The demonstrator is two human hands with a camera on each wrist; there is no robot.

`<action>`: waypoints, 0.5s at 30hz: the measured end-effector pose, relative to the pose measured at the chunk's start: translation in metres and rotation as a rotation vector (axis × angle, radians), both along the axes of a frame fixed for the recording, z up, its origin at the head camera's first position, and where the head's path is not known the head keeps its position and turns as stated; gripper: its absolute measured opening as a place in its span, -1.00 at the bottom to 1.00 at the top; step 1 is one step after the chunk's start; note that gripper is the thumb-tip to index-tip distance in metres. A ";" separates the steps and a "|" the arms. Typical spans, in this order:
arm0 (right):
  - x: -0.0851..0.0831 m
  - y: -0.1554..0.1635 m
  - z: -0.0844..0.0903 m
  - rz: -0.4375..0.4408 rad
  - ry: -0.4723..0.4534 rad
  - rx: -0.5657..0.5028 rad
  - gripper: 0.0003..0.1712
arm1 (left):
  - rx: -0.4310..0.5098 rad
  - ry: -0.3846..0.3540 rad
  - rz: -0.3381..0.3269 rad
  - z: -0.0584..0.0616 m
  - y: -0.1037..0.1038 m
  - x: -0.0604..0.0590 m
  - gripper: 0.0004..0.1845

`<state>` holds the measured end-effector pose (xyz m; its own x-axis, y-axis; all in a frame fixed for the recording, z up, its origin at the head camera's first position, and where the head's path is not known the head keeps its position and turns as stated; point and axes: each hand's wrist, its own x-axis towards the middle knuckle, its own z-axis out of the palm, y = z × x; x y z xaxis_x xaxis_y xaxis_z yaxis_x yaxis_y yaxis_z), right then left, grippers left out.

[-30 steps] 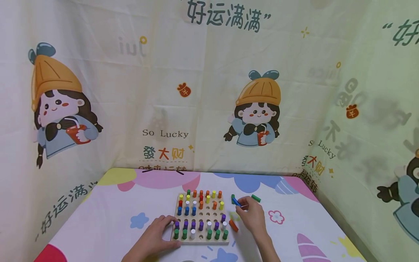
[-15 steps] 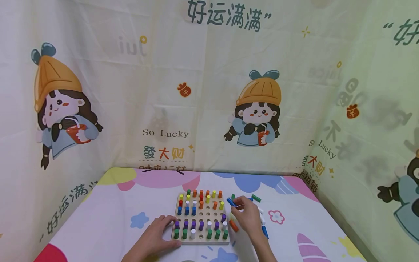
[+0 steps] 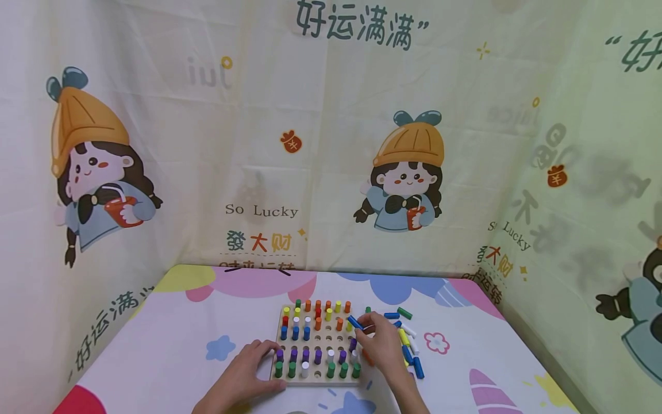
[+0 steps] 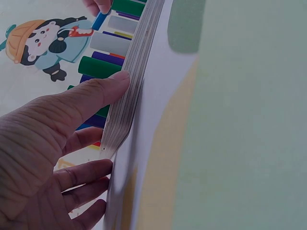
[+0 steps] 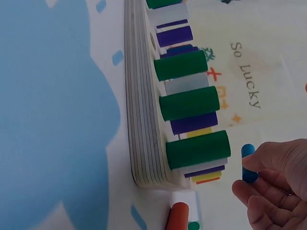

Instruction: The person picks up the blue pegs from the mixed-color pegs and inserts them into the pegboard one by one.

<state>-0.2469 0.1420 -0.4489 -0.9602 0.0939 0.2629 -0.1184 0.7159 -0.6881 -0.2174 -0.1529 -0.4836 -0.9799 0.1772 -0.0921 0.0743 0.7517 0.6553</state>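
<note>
Tabletop [image 3: 170,333]: right grip [image 3: 381,341], pinching blue peg [image 3: 354,322], half-covers orange peg [image 3: 368,358].

“So Lucky” [image 3: 261,211] (plus “好运满满” [image 3: 354,25]) on cloth [image 3: 331,115]

Front row of green and white pegs [image 3: 330,371] in our way, one gap at a bare hole [image 3: 318,375], more room mid-board, left hand [image 3: 245,368] blocking the pegboard's [image 3: 323,338] left edge, loose pegs [image 3: 404,337] crowding the counter [image 3: 233,322] beside the right hand [image 3: 381,343].
</note>
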 end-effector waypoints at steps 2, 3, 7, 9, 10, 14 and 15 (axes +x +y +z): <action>0.001 -0.002 -0.001 0.020 0.006 -0.008 -0.80 | -0.002 0.001 0.000 0.000 0.000 0.000 -0.22; 0.001 -0.003 -0.001 0.030 0.006 -0.011 -0.80 | -0.003 0.000 0.001 0.000 0.000 0.000 -0.22; 0.003 -0.007 -0.002 0.074 0.010 -0.019 -0.81 | 0.001 -0.009 0.008 0.000 -0.001 0.000 -0.22; 0.004 -0.009 -0.001 0.089 0.011 -0.013 -0.80 | 0.004 -0.016 0.014 0.000 0.000 0.000 -0.21; 0.004 -0.011 -0.001 0.096 0.012 -0.011 -0.80 | 0.005 -0.020 0.015 0.000 0.000 0.000 -0.21; 0.006 -0.016 -0.001 0.126 0.023 -0.005 -0.81 | 0.005 -0.027 0.020 0.000 0.000 -0.001 -0.21; 0.006 -0.017 0.000 0.134 0.023 -0.007 -0.82 | 0.004 -0.028 0.021 0.000 0.001 -0.001 -0.21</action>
<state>-0.2413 0.1247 -0.4493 -0.9579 -0.0329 0.2850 -0.2285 0.6882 -0.6886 -0.2179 -0.1523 -0.4834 -0.9805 0.1570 -0.1184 0.0405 0.7503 0.6599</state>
